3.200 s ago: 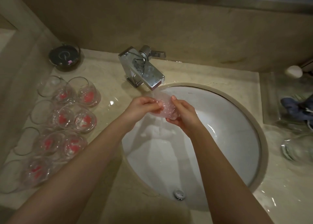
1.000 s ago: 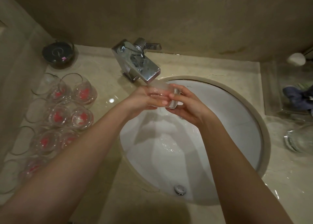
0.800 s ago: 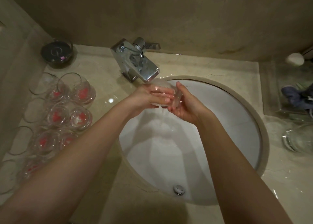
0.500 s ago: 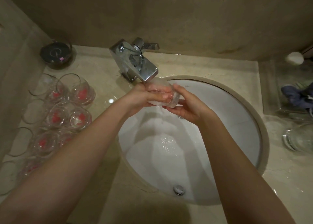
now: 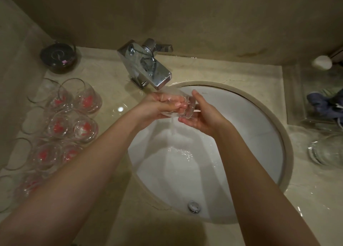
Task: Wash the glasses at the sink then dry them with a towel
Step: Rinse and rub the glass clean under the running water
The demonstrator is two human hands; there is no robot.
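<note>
Glass in hand: we hold one clear glass point(image 5: 186, 108) on its side over the basin, directly under the faucet spout.
Left hand: our left hand point(image 5: 159, 106) has its fingers curled inside the glass, pressed against its inner wall.
Right hand: our right hand point(image 5: 204, 117) cups the base end from the right, fingers wrapped under it, thumb over the top.
Water: we see a stream point(image 5: 171, 123) falling from the glass and splashing in the white sink point(image 5: 259, 134).
Faucet: the chrome faucet point(image 5: 146, 67) stands on the counter rim, its spout just above our hands.
Waiting glasses: a cluster of glasses with red marks at their bottoms point(image 5: 61, 123) lies on the wet marble counter point(image 5: 115, 89), left of the sink.
Right side: another clear glass point(image 5: 326, 151) lies on the counter, near a blue cloth point(image 5: 323, 104) in a clear tray.
Back left corner: a dark round dish point(image 5: 58, 57).
</note>
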